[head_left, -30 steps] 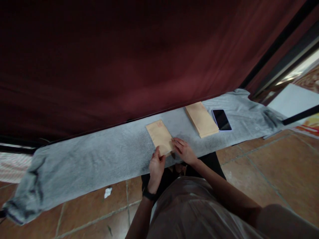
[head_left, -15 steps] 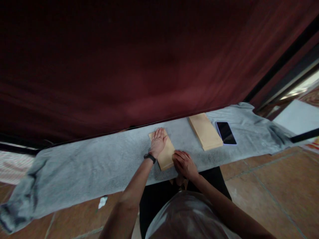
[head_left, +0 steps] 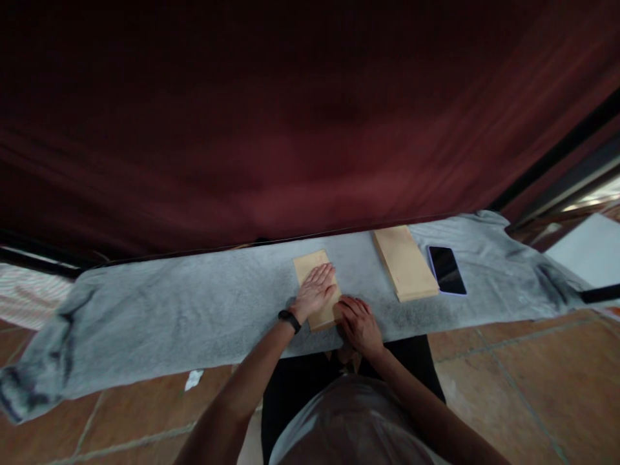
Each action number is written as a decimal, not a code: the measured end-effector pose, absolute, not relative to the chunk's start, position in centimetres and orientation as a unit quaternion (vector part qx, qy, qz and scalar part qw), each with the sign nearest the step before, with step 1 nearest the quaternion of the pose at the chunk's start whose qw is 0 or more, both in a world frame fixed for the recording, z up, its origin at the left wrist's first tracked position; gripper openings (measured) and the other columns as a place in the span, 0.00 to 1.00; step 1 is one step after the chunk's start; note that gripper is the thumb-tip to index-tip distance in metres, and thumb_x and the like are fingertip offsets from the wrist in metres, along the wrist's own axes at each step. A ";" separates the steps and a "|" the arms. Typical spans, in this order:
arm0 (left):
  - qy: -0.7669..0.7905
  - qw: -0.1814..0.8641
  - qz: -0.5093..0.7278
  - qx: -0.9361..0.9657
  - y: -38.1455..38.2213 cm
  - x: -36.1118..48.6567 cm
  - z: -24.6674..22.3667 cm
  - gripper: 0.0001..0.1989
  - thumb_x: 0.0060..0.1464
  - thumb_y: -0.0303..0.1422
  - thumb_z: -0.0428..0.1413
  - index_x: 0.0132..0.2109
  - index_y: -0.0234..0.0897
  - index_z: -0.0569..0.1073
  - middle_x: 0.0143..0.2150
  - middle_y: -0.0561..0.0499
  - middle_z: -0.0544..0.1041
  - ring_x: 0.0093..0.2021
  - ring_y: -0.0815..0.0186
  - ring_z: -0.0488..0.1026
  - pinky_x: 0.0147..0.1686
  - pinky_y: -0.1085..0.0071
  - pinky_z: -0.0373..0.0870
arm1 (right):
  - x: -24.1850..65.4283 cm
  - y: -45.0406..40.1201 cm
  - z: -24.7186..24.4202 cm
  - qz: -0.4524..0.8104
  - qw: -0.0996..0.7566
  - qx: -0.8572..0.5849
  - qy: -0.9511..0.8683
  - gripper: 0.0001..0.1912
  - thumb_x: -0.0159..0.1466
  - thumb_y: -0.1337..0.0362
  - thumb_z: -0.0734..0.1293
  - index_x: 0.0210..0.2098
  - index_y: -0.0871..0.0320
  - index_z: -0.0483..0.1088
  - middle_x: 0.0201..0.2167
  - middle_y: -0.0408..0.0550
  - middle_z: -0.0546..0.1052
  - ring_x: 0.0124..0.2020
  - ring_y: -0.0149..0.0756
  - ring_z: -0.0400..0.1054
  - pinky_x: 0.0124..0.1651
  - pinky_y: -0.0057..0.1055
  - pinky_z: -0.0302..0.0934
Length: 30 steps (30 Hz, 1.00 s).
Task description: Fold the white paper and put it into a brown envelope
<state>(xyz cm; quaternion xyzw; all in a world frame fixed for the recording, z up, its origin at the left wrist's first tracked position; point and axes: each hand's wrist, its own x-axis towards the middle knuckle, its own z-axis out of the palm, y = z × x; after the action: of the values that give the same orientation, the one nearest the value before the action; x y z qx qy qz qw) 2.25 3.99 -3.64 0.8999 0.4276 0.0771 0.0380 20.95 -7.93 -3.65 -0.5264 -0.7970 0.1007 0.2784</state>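
A flat tan paper envelope or bag (head_left: 310,263) lies slantwise on the grey cloth in front of me; its exact kind cannot be made out. My left hand (head_left: 316,290), with a dark band at the wrist, rests palm down across its middle, fingers stretched out. At the paper's lower right edge is my right hand (head_left: 357,321), its fingers bent and held together on that edge; the thumb is hidden. To the right lies a thicker stack of the same tan paper (head_left: 405,263), untouched by either hand.
A dark phone with a light purple rim (head_left: 446,270) lies beside the stack. Grey cloth (head_left: 184,310) covers the long narrow bench. Behind it hangs a dark red curtain (head_left: 290,142). A white scrap (head_left: 194,380) lies on the tiled floor (head_left: 140,407).
My left hand has slid down from the paper's far end to its middle, baring the far end. My right hand stays at the lower right edge. The view has shifted slightly.
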 end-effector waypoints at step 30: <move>0.504 0.068 0.183 0.842 -10.9 0.8 -3.1 0.17 0.68 0.28 0.46 0.60 0.36 0.72 0.61 0.43 0.75 0.63 0.60 0.70 0.62 0.60 0.70 | 23.0 -7.5 -5.0 0.164 0.319 -0.465 -0.810 0.16 0.71 0.60 0.63 0.55 0.56 0.71 0.60 0.54 0.74 0.62 0.43 0.66 0.67 0.49 0.57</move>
<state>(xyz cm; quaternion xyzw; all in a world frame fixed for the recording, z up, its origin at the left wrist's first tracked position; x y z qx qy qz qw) 0.75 -10.87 -3.12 0.8415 0.5038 0.1825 0.0683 22.99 -7.48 -5.02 -0.4646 -0.8096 0.1637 0.3192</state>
